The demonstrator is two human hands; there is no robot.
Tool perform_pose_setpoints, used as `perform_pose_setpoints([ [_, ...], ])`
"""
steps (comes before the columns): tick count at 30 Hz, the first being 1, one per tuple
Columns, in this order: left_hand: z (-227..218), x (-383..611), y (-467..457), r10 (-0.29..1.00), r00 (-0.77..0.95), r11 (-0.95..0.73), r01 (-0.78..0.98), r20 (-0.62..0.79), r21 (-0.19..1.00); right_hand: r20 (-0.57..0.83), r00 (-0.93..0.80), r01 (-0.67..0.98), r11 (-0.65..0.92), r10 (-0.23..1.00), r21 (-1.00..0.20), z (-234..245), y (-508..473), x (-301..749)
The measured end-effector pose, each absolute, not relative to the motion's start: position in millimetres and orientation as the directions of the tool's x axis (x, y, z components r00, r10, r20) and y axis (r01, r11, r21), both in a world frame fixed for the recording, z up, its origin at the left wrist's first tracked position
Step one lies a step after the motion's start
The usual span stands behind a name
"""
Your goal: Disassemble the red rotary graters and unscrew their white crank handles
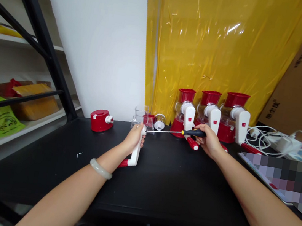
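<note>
My left hand (pixel 133 138) is closed around a white crank handle (pixel 135 156) with a red grip, held upright above the black table. In my right hand (pixel 207 138) is a screwdriver (pixel 191 132) with a black and yellow handle. Its metal shaft points left, and the tip meets the top end of the crank handle; the exact contact is too small to make out. Just behind my left hand stand a clear plastic housing (pixel 141 112) and a metal grater drum (pixel 160 122). A round red base (pixel 101 121) with a white knob sits to the left.
Three red and white rotary graters (pixel 184 111) stand in a row at the back right. White cables (pixel 268 138) and a tablet-like device (pixel 264 176) lie at the right. A black metal frame (pixel 34 28) rises at the left, before shelves. Yellow film (pixel 223 44) hangs behind.
</note>
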State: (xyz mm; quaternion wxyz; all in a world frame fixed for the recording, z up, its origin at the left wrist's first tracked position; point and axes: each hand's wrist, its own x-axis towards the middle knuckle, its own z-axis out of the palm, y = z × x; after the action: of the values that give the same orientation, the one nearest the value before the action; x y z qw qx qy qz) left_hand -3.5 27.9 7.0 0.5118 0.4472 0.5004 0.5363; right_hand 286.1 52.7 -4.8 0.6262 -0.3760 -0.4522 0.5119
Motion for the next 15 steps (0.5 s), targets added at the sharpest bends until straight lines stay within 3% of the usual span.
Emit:
perform_pose_setpoints([
  [6, 5.2, -4.1, 29.6, 0.997, -0.076, 0.023, -0.118, -0.032, 0.993, 0.170, 0.065, -0.342, 0.181, 0.983, -0.922, -2.7, 53.2, 285.3],
  [15, 9.5, -2.4, 26.8, 0.995, -0.085, 0.038, -0.125, -0.048, 0.991, 0.226, 0.119, -0.153, 0.243, 0.967, -0.958, -9.8, 60.3, 286.7],
])
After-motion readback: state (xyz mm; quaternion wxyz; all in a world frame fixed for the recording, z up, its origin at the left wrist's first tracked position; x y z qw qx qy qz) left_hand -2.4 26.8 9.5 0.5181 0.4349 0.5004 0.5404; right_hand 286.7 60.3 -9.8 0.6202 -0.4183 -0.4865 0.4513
